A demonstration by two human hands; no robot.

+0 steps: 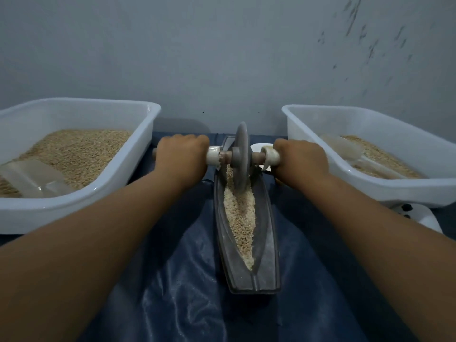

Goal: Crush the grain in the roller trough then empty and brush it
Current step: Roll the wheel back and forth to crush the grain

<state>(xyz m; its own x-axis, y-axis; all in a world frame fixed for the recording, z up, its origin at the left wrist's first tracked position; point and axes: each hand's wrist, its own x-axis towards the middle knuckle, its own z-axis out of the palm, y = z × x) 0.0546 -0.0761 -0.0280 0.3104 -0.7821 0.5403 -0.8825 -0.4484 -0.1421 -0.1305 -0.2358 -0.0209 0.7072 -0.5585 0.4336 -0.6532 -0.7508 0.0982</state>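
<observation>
Left hand (181,154) and right hand (299,156) each grip an axle handle (213,156); roller wheel (240,156) stands upright in grain (240,218) toward the trough's (267,243) far end.

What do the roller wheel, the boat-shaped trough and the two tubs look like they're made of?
Roller wheel: probably cast metal, dull grey and matte. Trough: likely the same metal, grey, dusty. Left tub and right tub: white plastic, smooth, slightly glossy with rounded rims.
</observation>
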